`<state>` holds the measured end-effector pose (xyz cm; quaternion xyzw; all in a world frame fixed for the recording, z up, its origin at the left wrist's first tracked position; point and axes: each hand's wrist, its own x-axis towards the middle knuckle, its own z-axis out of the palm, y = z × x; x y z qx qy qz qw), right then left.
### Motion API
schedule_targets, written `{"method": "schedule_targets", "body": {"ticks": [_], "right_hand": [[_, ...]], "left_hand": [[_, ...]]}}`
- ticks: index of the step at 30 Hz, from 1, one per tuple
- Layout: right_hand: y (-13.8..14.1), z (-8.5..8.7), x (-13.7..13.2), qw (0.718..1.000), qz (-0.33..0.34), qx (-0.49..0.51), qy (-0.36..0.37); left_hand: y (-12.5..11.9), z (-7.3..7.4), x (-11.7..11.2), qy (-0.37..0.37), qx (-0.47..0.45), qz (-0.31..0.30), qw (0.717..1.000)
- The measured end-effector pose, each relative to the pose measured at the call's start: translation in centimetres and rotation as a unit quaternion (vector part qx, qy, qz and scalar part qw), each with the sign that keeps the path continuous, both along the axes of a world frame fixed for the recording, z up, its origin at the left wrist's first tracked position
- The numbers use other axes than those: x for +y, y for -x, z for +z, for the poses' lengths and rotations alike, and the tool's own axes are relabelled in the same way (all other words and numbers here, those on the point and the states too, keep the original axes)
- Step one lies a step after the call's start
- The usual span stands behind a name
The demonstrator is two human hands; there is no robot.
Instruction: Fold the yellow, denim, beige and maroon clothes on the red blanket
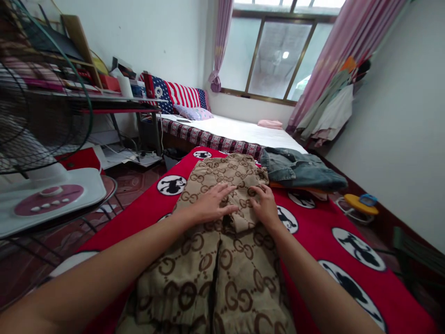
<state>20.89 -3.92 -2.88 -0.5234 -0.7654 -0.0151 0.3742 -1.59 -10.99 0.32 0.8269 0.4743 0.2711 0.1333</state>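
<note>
Two hands, the left hand (214,205) and the right hand (267,206), fingers spread, rest on a brown-patterned tan garment (239,257) directly beneath them in the head view. The garment stretches along the middle of a red cloth (316,227); denim clothing (301,169) lies at the cloth's far right.

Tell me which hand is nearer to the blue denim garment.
Right. The right hand is on the beige patterned garment, left of the blue denim garment and nearer the camera; the left hand is also there, farther left.
</note>
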Motion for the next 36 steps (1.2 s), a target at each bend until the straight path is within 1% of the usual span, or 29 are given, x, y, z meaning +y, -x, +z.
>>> {"method": "schedule_targets", "body": {"ticks": [3,4,6,8,10,12,14,15,16,18,21,23,25,27,30,33,35,36], "right_hand": [[-0.2,0.4,1.7,0.999,0.001,0.022,0.023],[-0.2,0.6,2.4,0.999,0.006,0.026,0.027],[0.0,1.0,4.0,0.998,0.034,0.029,0.034],[0.3,1.2,5.7,0.996,0.069,0.036,0.043],[0.7,1.4,7.3,0.994,0.079,0.053,0.046],[1.0,1.7,8.7,0.994,0.042,0.094,0.020],[1.4,1.8,9.6,0.988,-0.008,0.149,-0.027],[1.6,1.7,9.8,0.984,-0.031,0.170,-0.043],[1.8,1.5,10.0,0.981,-0.050,0.183,-0.049],[2.2,0.7,10.0,0.980,-0.079,0.182,-0.032],[2.3,-0.7,10.2,0.977,-0.120,0.178,0.006],[2.1,-0.8,10.8,0.973,-0.139,0.180,0.029],[1.7,-0.1,11.9,0.972,-0.139,0.181,0.056],[1.1,1.3,13.1,0.972,-0.132,0.183,0.070],[0.4,2.8,14.2,0.969,-0.148,0.191,0.053],[0.0,2.8,13.1,0.973,-0.156,0.159,0.059],[0.1,2.7,11.2,0.980,-0.151,0.120,0.056],[0.2,2.8,10.0,0.985,-0.139,0.095,0.035]], "left_hand": [[-1.4,-2.3,0.4,0.014,0.021,0.029,0.999],[-1.6,-2.9,0.2,0.009,0.013,0.036,0.999],[-1.5,-3.5,-0.1,-0.015,-0.036,0.042,0.998],[-1.0,-3.5,-0.5,-0.047,-0.111,0.025,0.992],[-0.5,-3.1,-0.8,-0.080,-0.160,-0.018,0.984],[-0.1,-2.6,-1.1,-0.105,-0.156,-0.084,0.979],[-0.1,-2.3,-1.2,-0.119,-0.125,-0.145,0.974],[-0.1,-2.3,-1.2,-0.123,-0.111,-0.162,0.973],[-0.2,-2.3,-1.1,-0.128,-0.103,-0.165,0.973],[-0.4,-2.5,-1.0,-0.130,-0.101,-0.141,0.976],[-0.7,-2.9,-0.8,-0.114,-0.116,-0.068,0.984],[-0.8,-3.0,-0.8,-0.095,-0.125,-0.022,0.987],[-1.0,-3.2,-0.7,-0.082,-0.129,0.007,0.988],[-1.1,-3.4,-0.6,-0.074,-0.134,0.024,0.988],[-1.3,-3.9,-0.2,-0.062,-0.156,0.064,0.984],[-1.4,-4.4,0.2,-0.041,-0.170,0.102,0.979],[-1.3,-4.6,0.3,-0.037,-0.165,0.106,0.980],[-1.3,-4.6,0.3,-0.039,-0.164,0.101,0.980]]}}
